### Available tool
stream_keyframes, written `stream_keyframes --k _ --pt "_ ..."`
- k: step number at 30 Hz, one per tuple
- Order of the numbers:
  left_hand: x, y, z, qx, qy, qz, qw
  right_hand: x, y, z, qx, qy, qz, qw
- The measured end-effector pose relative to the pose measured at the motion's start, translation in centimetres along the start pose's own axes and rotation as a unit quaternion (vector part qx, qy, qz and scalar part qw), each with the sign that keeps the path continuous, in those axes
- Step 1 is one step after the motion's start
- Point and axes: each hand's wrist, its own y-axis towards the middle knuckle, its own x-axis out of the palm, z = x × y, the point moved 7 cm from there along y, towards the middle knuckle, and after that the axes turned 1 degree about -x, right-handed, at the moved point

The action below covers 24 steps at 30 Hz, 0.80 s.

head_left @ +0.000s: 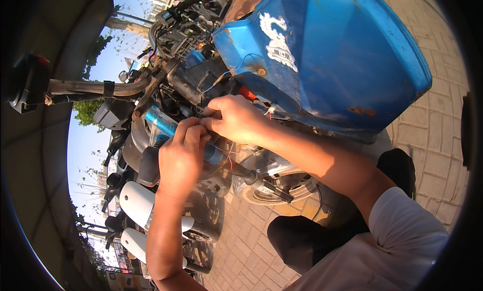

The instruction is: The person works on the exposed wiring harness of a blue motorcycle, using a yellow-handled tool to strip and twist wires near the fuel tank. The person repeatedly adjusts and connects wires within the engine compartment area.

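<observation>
My left hand (181,157) and my right hand (236,121) meet fingertip to fingertip at the opened front of a parked electric vehicle. Both are closed in a pinch on what looks like thin wire; their fingers hide most of it. A loose pale wire (216,82) curves down from the blue body panel (347,59) toward my right hand. Below the fingers, thin red and white wires (231,158) dangle beside a blue tube (161,121). Behind my right hand sits a dusty black housing (193,82), with a red-orange part (247,93) next to it.
A handlebar (95,87) with a black grip sticks out at the left. Under my right forearm is a wheel (282,183) with a black peg (271,188). Two-wheelers with white fenders (137,198) stand at lower left. Brick paving (246,245) lies below, beside my dark-trousered knee (297,240).
</observation>
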Motion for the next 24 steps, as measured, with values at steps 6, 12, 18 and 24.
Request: stream_keyframes --k 6,12,18,24 --pt "0.2 0.0 -1.4 -0.085 -0.013 -0.026 0.996 0.0 -5.1 0.3 -0.020 0.034 0.044 0.998" --pt "0.5 -0.4 -1.8 -0.135 -0.098 -0.060 0.984 1.7 -5.0 3.1 0.060 0.183 -0.040 0.981" --pt "0.5 -1.0 -0.5 -0.031 -0.023 -0.051 0.998 -0.2 -5.5 2.7 0.118 0.180 -0.084 0.973" --pt "0.4 -1.3 0.6 0.071 0.037 -0.042 0.996 -2.3 -3.5 0.3 0.135 0.237 -0.065 0.960"
